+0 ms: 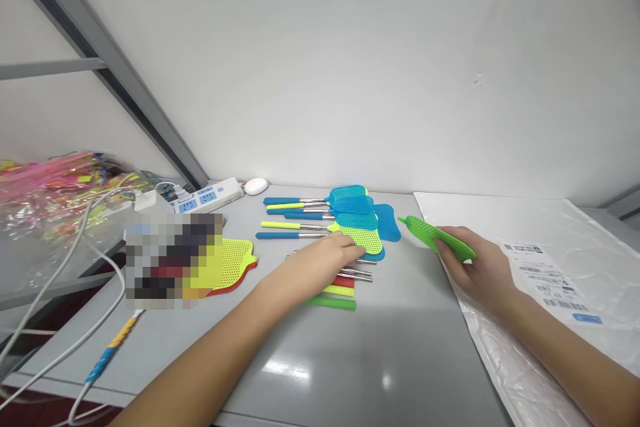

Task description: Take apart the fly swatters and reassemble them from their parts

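My right hand (483, 273) pinches a green fly swatter head (417, 230) by its broad end, with the narrow stem pointing left. My left hand (330, 257) lies palm down over loose metal rods (360, 273), its fingers stretched to the right beside a yellow-green fly swatter (367, 240). The palm hides whatever is under it. Below that hand are loose red, yellow and green handles, the green handle (335, 303) being nearest me. Behind it lie several assembled fly swatters with blue heads (353, 200) and blue or yellow grips.
Yellow and red swatter heads (237, 263) lie to the left, beside a blurred patch. A white power strip (213, 195) and a white oval object (256, 186) stand near the wall. White cables (80, 340) hang at left. A large white package (550, 233) covers the right side.
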Action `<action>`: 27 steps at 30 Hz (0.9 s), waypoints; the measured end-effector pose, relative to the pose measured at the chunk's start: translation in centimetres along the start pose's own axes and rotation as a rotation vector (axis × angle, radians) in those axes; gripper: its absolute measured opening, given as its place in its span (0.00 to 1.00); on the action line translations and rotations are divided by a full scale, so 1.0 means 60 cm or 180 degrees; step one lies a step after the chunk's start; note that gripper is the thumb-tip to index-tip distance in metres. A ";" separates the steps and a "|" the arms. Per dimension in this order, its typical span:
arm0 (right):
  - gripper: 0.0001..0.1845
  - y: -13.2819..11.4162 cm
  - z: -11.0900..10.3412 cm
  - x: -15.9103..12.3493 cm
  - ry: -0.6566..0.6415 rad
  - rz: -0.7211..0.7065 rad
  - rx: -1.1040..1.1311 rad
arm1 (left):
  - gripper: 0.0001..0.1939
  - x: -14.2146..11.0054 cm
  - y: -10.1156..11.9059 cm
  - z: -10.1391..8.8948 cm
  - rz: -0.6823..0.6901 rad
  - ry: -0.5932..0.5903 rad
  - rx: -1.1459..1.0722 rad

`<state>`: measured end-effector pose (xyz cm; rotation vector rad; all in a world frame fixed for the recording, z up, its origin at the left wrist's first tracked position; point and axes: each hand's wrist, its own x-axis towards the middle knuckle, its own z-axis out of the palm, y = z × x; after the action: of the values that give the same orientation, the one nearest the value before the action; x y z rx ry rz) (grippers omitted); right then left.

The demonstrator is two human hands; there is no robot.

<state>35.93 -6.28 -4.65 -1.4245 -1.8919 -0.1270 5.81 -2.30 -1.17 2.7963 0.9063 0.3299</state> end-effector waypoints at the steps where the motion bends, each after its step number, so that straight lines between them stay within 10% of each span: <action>1: 0.11 0.000 0.000 0.000 -0.0008 0.0005 0.0015 | 0.22 -0.003 -0.003 -0.003 -0.0017 0.0023 -0.0030; 7: 0.11 0.003 0.001 0.001 0.0004 -0.0033 -0.0019 | 0.13 -0.040 -0.022 -0.022 -0.0166 0.0092 -0.0052; 20: 0.10 0.005 0.007 -0.004 -0.0014 -0.0029 -0.0086 | 0.32 -0.142 0.000 0.027 -0.1101 0.0207 -0.0210; 27: 0.15 -0.013 -0.006 -0.009 0.0058 0.0769 0.0359 | 0.34 -0.167 0.009 0.039 -0.1823 0.0409 -0.0516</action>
<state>35.49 -7.22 -4.44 -1.5546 -1.6699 0.0819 -1.17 -8.93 -4.83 2.2609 1.5684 0.4650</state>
